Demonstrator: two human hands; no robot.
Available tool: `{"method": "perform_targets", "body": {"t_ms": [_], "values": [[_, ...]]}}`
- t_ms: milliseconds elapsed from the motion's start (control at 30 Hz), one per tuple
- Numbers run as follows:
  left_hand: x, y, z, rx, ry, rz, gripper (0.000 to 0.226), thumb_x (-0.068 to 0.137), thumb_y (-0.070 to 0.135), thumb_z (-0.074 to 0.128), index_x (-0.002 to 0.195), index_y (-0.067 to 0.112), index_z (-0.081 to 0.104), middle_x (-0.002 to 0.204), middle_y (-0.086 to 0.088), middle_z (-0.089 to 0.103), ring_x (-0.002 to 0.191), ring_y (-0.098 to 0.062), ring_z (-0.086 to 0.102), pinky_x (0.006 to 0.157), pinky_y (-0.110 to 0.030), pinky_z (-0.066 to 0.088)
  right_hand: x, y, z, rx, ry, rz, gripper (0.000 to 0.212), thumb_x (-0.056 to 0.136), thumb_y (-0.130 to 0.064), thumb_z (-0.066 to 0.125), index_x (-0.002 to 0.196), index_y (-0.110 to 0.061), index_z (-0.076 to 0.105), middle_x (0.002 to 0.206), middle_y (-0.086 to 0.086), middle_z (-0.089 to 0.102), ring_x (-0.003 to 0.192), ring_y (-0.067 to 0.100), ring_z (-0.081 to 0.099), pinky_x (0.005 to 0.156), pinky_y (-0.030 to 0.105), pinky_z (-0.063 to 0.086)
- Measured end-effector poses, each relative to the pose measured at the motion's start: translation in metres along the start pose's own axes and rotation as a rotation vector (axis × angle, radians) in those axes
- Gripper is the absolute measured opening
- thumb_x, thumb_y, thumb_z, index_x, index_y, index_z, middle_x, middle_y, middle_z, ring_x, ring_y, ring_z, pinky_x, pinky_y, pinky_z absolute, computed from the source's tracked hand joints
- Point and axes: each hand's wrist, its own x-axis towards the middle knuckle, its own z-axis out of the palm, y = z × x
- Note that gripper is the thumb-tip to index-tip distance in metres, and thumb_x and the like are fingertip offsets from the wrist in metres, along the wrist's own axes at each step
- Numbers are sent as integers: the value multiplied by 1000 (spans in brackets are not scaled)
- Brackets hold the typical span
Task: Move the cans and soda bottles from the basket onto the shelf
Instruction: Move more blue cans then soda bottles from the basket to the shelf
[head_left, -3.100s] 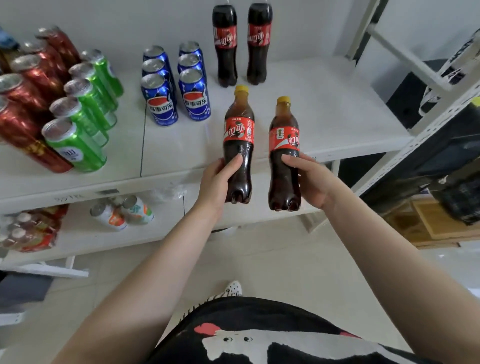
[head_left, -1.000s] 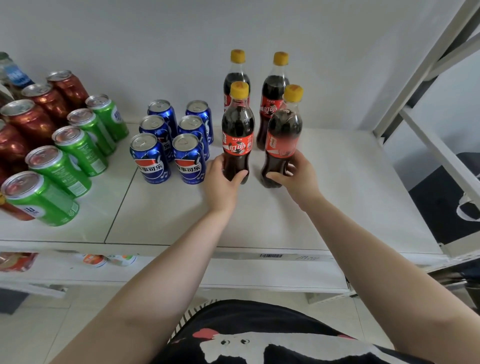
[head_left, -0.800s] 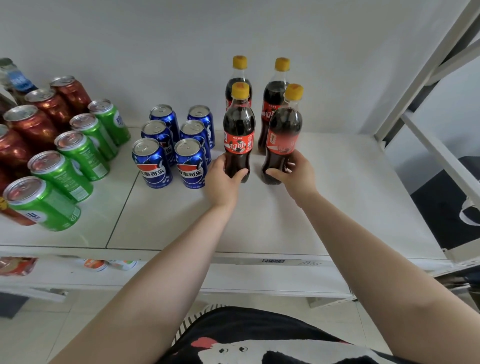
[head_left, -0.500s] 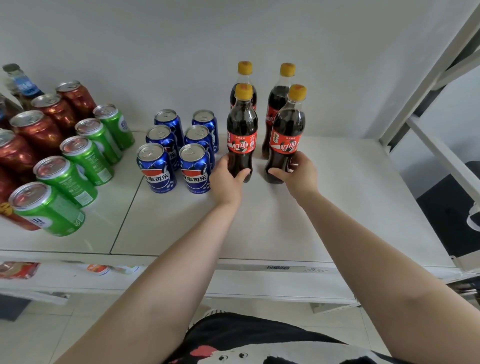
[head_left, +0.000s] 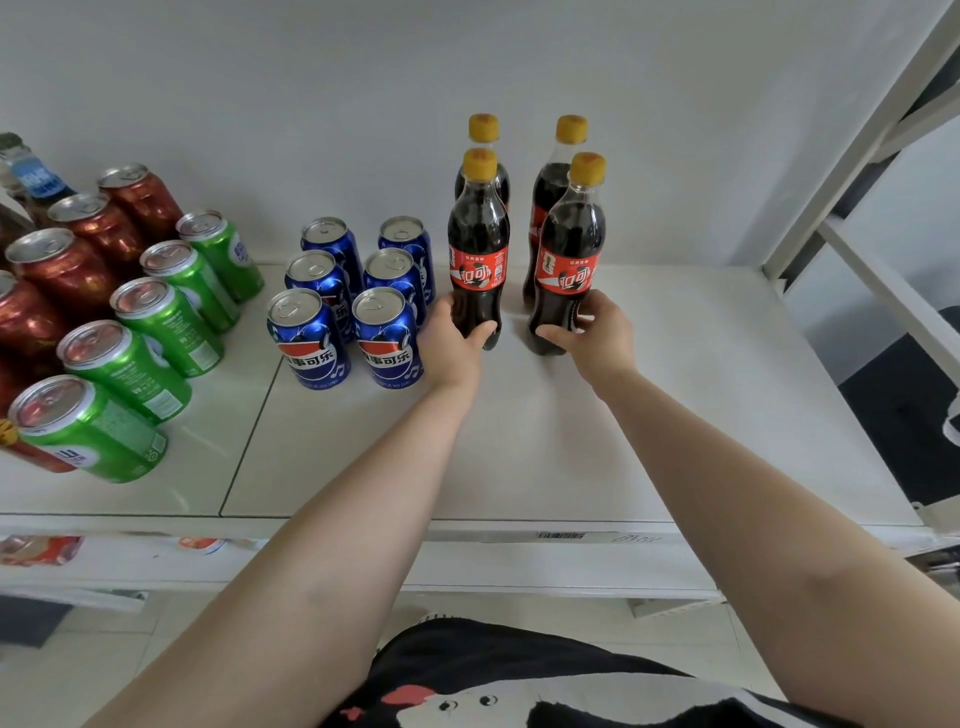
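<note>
Two cola bottles with yellow caps and red labels stand upright on the white shelf (head_left: 519, 441). My left hand (head_left: 452, 345) grips the base of the left cola bottle (head_left: 478, 244). My right hand (head_left: 597, 335) grips the base of the right cola bottle (head_left: 569, 249). Directly behind them stand two more cola bottles (head_left: 558, 171) against the wall. Blue cans (head_left: 387, 338) stand in two rows just left of my left hand. The basket is out of view.
Green cans (head_left: 130, 364) and red cans (head_left: 67, 270) stand in rows at the shelf's left. A white upright and diagonal brace (head_left: 857, 156) bound the shelf on the right. A lower shelf (head_left: 208, 545) with packaged goods shows below the front edge.
Both hands carried the two bottles from in front of the shelf edge up and back, and set them down in front of the rear pair; the right bottle went from tilted to upright.
</note>
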Motion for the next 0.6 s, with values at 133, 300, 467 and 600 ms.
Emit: {"method": "perform_targets", "body": {"t_ms": [133, 300, 467, 600], "values": [[3, 0, 2, 11, -2, 5, 50, 74, 19, 78, 119, 12, 58, 117, -7, 68, 111, -22, 63, 98, -39, 48, 5, 0, 1, -7, -13, 2, 58, 70, -23, 84, 121, -12, 59, 115, 4, 67, 99, 20, 63, 87, 34, 52], [7, 3, 3, 37, -4, 20, 49, 76, 21, 77, 119, 13, 57, 119, -6, 67, 113, -22, 62, 99, -39, 48, 9, -2, 1, -8, -19, 0, 57, 70, -23, 84, 120, -12, 58, 116, 3, 66, 99, 19, 61, 84, 29, 49], [8, 2, 5, 51, 4, 28, 49, 76, 23, 77, 119, 14, 57, 120, -5, 67, 114, -21, 62, 99, -38, 48, 10, 0, 2, -1, -18, -10, 56, 70, -23, 84, 119, -13, 59, 116, 2, 67, 97, 16, 60, 83, 27, 48], [7, 1, 5, 54, 12, 43, 48, 75, 23, 77, 118, 12, 57, 119, -6, 67, 113, -22, 62, 98, -38, 49, 8, -2, 1, 2, -19, -14, 56, 71, -21, 84, 120, -11, 58, 115, 2, 66, 96, 15, 59, 82, 25, 47]]}}
